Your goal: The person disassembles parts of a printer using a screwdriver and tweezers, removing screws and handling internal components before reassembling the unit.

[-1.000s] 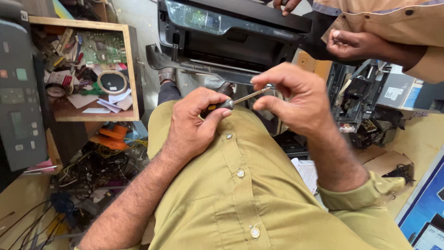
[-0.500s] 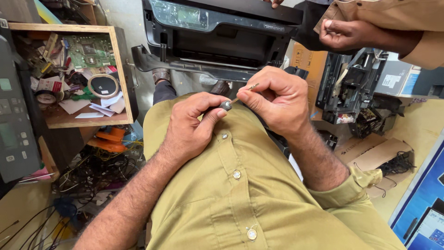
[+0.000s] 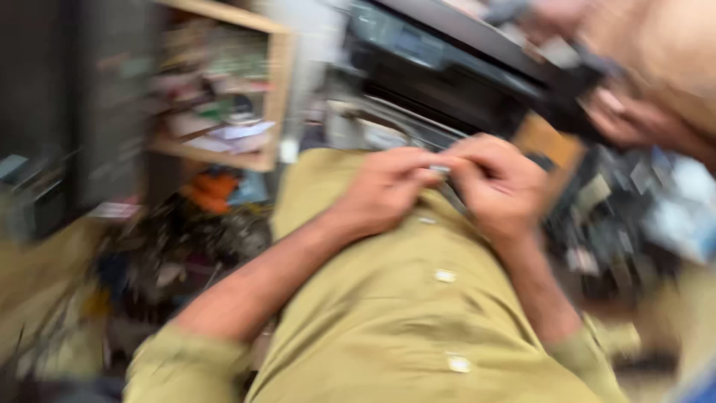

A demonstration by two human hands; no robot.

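The picture is heavily blurred by motion. My left hand (image 3: 384,186) and my right hand (image 3: 496,183) meet fingertip to fingertip over my olive button shirt (image 3: 418,313). Between the fingertips is a small pale metal piece (image 3: 438,169), pinched from both sides. Earlier frames show it as the end of a thin screwdriver with a dark handle; the blur hides its shape now. A black printer (image 3: 447,75) with its front open stands just beyond my hands.
A wooden shelf box (image 3: 224,97) full of small parts sits at the upper left, with tangled cables and orange items (image 3: 212,190) below it. Another person's hands (image 3: 634,112) are at the upper right, above dark machine parts (image 3: 634,201).
The camera has swung, so the scene tilts and blurs. My hands have drawn closer together, and the thin shaft seen between them before is now hidden in the fingers.
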